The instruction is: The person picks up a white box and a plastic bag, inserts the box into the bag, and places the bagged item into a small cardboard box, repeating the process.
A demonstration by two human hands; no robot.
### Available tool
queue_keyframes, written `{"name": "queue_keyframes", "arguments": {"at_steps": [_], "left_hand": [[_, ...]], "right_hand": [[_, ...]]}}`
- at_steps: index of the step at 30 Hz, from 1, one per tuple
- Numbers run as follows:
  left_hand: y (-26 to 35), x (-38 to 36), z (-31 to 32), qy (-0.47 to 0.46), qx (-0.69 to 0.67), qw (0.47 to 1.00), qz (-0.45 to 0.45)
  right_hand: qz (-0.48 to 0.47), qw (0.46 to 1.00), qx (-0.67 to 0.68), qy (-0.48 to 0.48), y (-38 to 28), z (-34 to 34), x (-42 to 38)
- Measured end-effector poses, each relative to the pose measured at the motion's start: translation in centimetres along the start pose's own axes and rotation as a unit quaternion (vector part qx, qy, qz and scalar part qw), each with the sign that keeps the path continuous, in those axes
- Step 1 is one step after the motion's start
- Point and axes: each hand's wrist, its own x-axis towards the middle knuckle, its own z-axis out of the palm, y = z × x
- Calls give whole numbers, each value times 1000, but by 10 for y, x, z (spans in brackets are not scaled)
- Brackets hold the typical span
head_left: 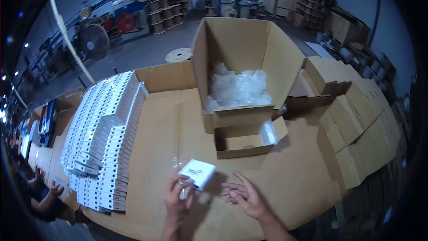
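A small flat white box (199, 173) with dark and red print on its top is in my left hand (176, 195), gripped at its left corner. Clear plastic film (179, 163), perhaps a bag, shows around the fingers of that hand. Just to the right of the white box is my right hand (244, 196), its fingers spread and nothing in them. Beyond both hands stands an open narrow cardboard box (243, 152), with a wrapped white packet (268, 133) upright at its right end.
Tall stacks of white boxes (96, 129) fill the table's left side. A large open carton (236, 35) at the back holds clear plastic bags (240, 87). Brown cardboard boxes (356, 125) are piled on the right. Another person's hand (55, 189) shows at far left.
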Motion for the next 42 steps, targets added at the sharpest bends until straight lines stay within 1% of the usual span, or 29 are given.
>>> {"name": "queue_keyframes", "arguments": {"at_steps": [2,3,5,6,7,8,9,10,11,12,13,14,15,16,18,19,22,23,25,26,28,31,32,34,35,38,39,41,42], "left_hand": [[32,-11,33,-72,-16,997,27],[42,-14,49,-91,-20,994,48],[58,-14,70,-139,-15,987,82],[67,-6,73,-168,-37,984,53],[78,8,74,-198,-58,978,22],[85,23,78,-226,-78,971,-8],[80,42,77,-246,-66,967,5],[84,65,76,-246,-33,969,-4],[84,94,80,-215,4,976,37],[82,125,88,-174,45,979,94],[82,157,92,-179,69,976,105],[85,187,103,-158,69,981,89],[74,219,115,-157,88,978,110],[59,249,129,-185,117,967,129],[31,297,162,-225,184,943,164],[19,312,179,-238,223,929,176],[-15,340,222,-343,341,866,130],[-26,349,232,-369,349,852,126],[-37,361,241,-424,365,820,117],[-44,362,241,-395,330,849,118],[-47,359,237,-335,257,899,119],[-45,358,233,-270,236,929,95],[-44,358,229,-254,195,944,76],[-38,360,220,-220,113,968,39],[-40,362,220,-194,120,973,39],[-39,366,213,-144,197,969,45],[-40,364,214,-99,203,972,56],[-41,365,212,-75,204,974,63],[-34,365,210,-63,204,975,68]], "right_hand": [[6,998,63,21,3,-7,1],[10,995,95,28,6,-14,2],[-52,995,5,85,12,-32,3],[-83,990,-41,110,18,-41,5],[-86,989,-13,118,25,-56,6],[-75,992,0,104,24,-71,1],[-64,994,13,89,17,-84,-6],[-52,995,28,75,12,-95,-9],[-54,994,34,94,18,-106,-10],[-52,994,-32,95,18,-119,-13],[-51,989,-99,96,17,-133,-16],[-48,980,-165,96,15,-140,-19],[-51,982,-156,99,7,-140,-20],[-53,983,-146,101,-1,-140,-22],[-128,976,-144,104,-9,-143,-15],[-109,979,-137,100,-1,-151,-14],[-111,980,-157,56,1,-162,-14],[-90,982,-155,58,-2,-163,-15],[-94,989,-101,51,-12,-163,-15],[-95,992,-74,48,-16,-164,-14],[-88,992,-80,45,-19,-169,-14],[-87,991,-87,46,-23,-171,-16],[-87,991,-90,47,-24,-171,-17],[-98,984,-144,40,-18,-177,-18],[-104,979,-171,37,-16,-179,-18],[-97,982,-159,36,-21,-175,-21],[-98,986,-133,39,-24,-172,-22],[-100,991,-80,48,-32,-163,-23],[-110,987,-103,45,-35,-164,-24]]}}
